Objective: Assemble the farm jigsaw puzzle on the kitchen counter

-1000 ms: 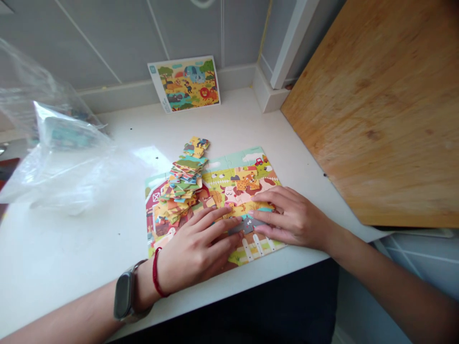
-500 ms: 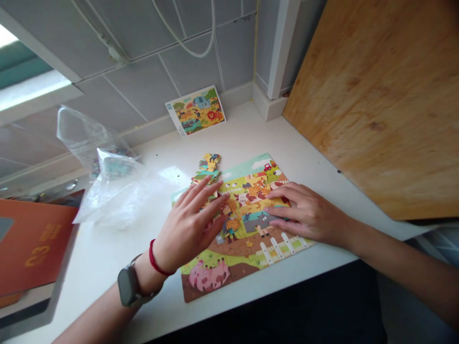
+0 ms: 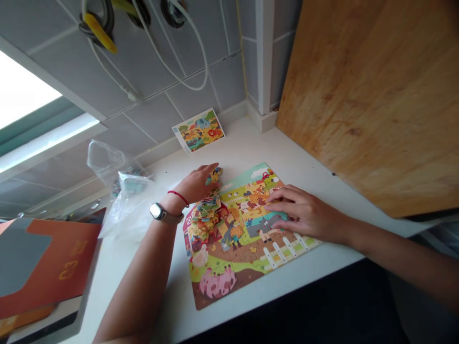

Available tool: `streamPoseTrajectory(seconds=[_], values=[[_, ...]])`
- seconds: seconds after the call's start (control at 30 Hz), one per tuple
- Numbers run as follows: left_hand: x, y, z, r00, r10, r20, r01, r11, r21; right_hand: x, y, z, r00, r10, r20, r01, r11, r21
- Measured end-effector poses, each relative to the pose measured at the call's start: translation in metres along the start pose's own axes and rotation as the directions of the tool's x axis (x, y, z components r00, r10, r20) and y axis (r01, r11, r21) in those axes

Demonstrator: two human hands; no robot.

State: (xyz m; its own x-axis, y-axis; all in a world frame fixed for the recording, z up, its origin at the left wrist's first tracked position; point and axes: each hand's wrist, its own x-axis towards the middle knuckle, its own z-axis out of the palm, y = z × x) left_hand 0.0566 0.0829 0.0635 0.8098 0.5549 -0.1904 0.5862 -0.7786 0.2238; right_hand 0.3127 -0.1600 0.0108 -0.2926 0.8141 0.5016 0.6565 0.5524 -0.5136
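Observation:
A farm-picture jigsaw (image 3: 247, 258) lies flat on the white tabletop, its pig and white fence at the near side. Heaped over its left part are loose puzzle pieces (image 3: 204, 217). My left hand (image 3: 197, 184), with a red cord and a watch at the wrist, curls around a few pieces (image 3: 215, 175) at the heap's far end; its fingertips are partly hidden. My right hand (image 3: 301, 210) rests with fingers apart on a small joined section (image 3: 263, 224) showing a grey animal and a spotted orange one, on top of the farm picture.
A picture card (image 3: 200, 130) with a lion and an elephant leans at the wall. Clear plastic bags (image 3: 125, 196), one with pieces inside, lie at the left. Beyond them is an orange folder (image 3: 68, 263). A wooden board (image 3: 366, 105) stands along the right.
My left hand has moved away from me, from above the heap to its far end, uncovering the pile. My right hand stays on the joined section. The view has shifted.

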Motion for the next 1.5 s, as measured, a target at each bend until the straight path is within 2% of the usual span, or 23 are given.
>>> streamPoseTrajectory(seconds=[0.17, 0.4, 0.57, 0.7, 0.77, 0.87, 1.07, 1.23, 1.5], values=[[-0.006, -0.002, 0.006, 0.991, -0.078, -0.108, 0.068, 0.993, -0.094, 0.002, -0.001, -0.002, 0.998, 0.061, -0.003, -0.061, 0.996, 0.069], [-0.006, -0.009, 0.01, 0.989, -0.069, -0.133, 0.042, 0.98, -0.192, 0.001, -0.003, -0.003, 0.995, 0.103, 0.014, -0.103, 0.994, 0.04], [-0.011, -0.006, 0.005, 0.952, -0.005, -0.305, -0.029, 0.994, -0.106, 0.001, -0.005, -0.005, 0.998, 0.032, 0.05, -0.031, 0.999, -0.025], [-0.023, 0.013, -0.008, 0.928, 0.038, -0.37, -0.073, 0.994, -0.08, -0.002, -0.005, -0.003, 0.985, -0.089, 0.146, 0.102, 0.991, -0.084], [-0.03, 0.027, -0.013, 0.937, 0.084, -0.338, -0.113, 0.991, -0.07, -0.003, -0.005, -0.002, 0.978, -0.115, 0.173, 0.132, 0.987, -0.091], [-0.04, 0.051, -0.013, 0.963, 0.14, -0.229, -0.147, 0.989, -0.015, -0.003, -0.003, -0.001, 0.98, -0.129, 0.151, 0.141, 0.987, -0.072], [-0.052, 0.091, 0.006, 0.988, 0.121, -0.093, -0.103, 0.98, 0.17, -0.003, -0.002, -0.002, 0.985, -0.131, 0.112, 0.134, 0.991, -0.016], [-0.052, 0.098, 0.018, 0.997, 0.068, -0.025, -0.061, 0.976, 0.211, -0.004, -0.003, -0.004, 0.987, -0.09, 0.133, 0.091, 0.996, -0.002], [-0.047, 0.096, 0.018, 0.995, 0.097, -0.009, -0.094, 0.983, 0.156, -0.001, -0.005, -0.007, 0.99, -0.072, 0.125, 0.068, 0.997, 0.04]])
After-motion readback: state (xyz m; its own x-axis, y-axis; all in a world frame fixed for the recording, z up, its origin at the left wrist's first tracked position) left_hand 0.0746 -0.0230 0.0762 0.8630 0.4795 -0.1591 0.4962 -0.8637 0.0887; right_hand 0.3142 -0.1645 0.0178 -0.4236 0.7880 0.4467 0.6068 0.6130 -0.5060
